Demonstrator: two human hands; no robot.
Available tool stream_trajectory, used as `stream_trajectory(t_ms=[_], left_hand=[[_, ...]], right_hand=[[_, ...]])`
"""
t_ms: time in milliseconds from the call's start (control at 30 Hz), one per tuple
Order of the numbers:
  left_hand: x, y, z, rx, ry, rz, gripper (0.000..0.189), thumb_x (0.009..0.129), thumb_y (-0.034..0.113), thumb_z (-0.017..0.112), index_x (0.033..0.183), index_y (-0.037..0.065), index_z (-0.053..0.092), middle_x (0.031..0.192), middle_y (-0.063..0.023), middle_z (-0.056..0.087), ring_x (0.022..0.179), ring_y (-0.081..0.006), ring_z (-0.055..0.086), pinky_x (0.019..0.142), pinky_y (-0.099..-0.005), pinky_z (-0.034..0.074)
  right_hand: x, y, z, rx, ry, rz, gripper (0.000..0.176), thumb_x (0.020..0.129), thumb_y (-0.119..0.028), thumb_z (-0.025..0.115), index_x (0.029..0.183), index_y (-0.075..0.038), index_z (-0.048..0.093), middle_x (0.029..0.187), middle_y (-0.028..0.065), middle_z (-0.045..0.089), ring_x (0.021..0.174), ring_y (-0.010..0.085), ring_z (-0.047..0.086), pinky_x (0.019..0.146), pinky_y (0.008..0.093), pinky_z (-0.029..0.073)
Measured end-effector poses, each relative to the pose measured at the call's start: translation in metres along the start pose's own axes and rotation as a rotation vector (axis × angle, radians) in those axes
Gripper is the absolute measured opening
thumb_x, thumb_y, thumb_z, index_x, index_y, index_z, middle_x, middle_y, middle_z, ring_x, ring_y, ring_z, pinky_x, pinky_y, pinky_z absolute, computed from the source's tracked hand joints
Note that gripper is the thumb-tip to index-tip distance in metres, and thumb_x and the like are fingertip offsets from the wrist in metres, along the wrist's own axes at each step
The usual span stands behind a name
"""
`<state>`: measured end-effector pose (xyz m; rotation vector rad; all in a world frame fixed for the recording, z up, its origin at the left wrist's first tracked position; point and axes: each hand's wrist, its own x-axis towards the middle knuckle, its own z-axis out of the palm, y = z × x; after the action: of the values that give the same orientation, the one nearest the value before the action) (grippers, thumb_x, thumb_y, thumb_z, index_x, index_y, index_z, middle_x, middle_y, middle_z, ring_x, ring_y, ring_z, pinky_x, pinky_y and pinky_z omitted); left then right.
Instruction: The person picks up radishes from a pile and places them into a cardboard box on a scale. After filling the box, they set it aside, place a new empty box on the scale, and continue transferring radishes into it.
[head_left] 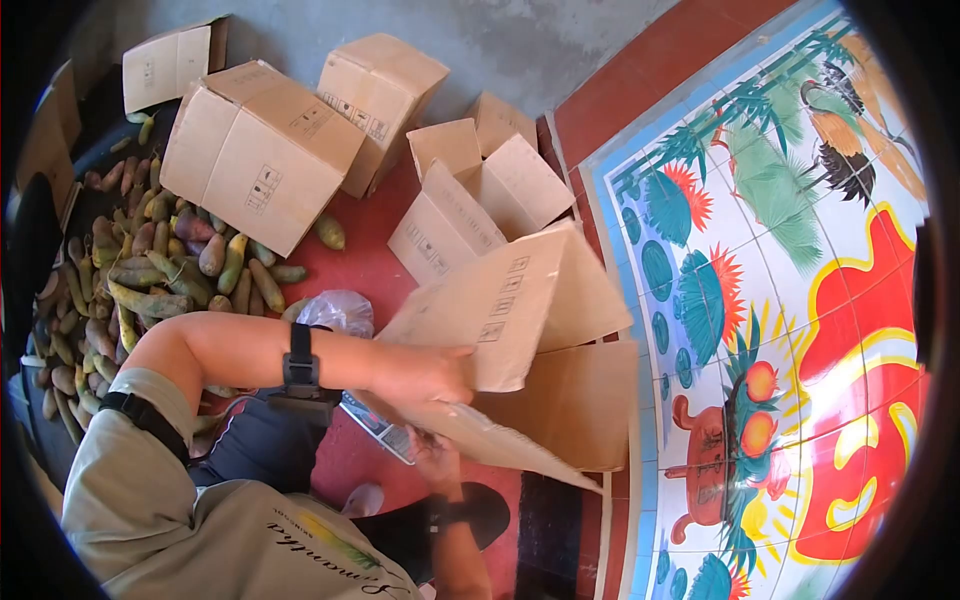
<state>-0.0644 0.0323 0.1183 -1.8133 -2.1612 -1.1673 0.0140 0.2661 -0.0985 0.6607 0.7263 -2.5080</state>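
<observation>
An open cardboard box [475, 300] lies tilted in front of me, its flaps spread. My left hand [425, 375] reaches across and is closed on the near edges of its flaps, one finger stretched along the cardboard. Just below, my right hand [435, 462] has its fingers curled at the lower edge of a flap, partly hidden by it. Beside those fingers a digital scale [385, 428] with a keypad shows in part, mostly covered by my left arm and the box.
Many long green and reddish tubers [180, 270] lie heaped at left. Closed cardboard boxes [260, 150] and another open box [450, 225] stand beyond. A clear plastic bag [338, 312] rests on the red floor [365, 240]. A painted tile wall [760, 300] borders the right.
</observation>
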Motion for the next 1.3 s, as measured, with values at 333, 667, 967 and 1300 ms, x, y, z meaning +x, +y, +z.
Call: stream_trajectory(t_ms=[333,667,967,1300], left_hand=[[-0.056,-0.009,-0.006,0.025,-0.069,-0.126,0.015,0.08,0.017,0.056,0.076,0.003,0.056,0.063,-0.0121,0.052,0.069,-0.0327,0.056,0.102,-0.0494,0.025],[-0.097,0.01,-0.007,0.136,0.141,-0.204,0.018,0.073,0.01,0.061,0.091,0.006,0.059,0.064,-0.0098,0.053,0.069,-0.0305,0.056,0.097,-0.0487,0.034],[-0.204,0.02,-0.004,0.391,0.465,-0.707,0.013,0.074,0.011,0.058,0.086,0.006,0.059,0.075,-0.0135,0.059,0.072,-0.0327,0.057,0.065,-0.0414,0.045],[-0.42,0.075,0.129,0.147,0.009,-1.53,0.016,0.075,0.027,0.053,0.083,0.015,0.062,0.084,-0.011,0.062,0.077,-0.0319,0.06,0.067,-0.042,0.047]], right_hand=[[-0.013,-0.013,-0.005,-0.092,0.113,-0.023,0.027,0.088,-0.009,0.049,0.111,0.004,0.049,0.112,0.0162,0.054,0.107,0.0316,0.051,0.09,0.039,0.045],[-0.113,-0.072,0.007,-0.578,0.141,-0.566,0.044,0.085,-0.01,0.049,0.125,0.002,0.036,0.123,0.0168,0.048,0.112,0.0306,0.048,0.089,0.0399,0.041],[-0.122,-0.087,0.002,-0.676,0.44,-0.878,0.053,0.084,-0.01,0.047,0.132,0.001,0.026,0.127,0.0202,0.043,0.108,0.0278,0.051,0.077,0.03,0.045],[-0.098,-0.075,-0.008,-1.036,0.499,-1.027,0.04,0.085,-0.004,0.039,0.125,-0.001,0.038,0.12,0.0132,0.051,0.105,0.0205,0.053,0.075,0.025,0.041]])
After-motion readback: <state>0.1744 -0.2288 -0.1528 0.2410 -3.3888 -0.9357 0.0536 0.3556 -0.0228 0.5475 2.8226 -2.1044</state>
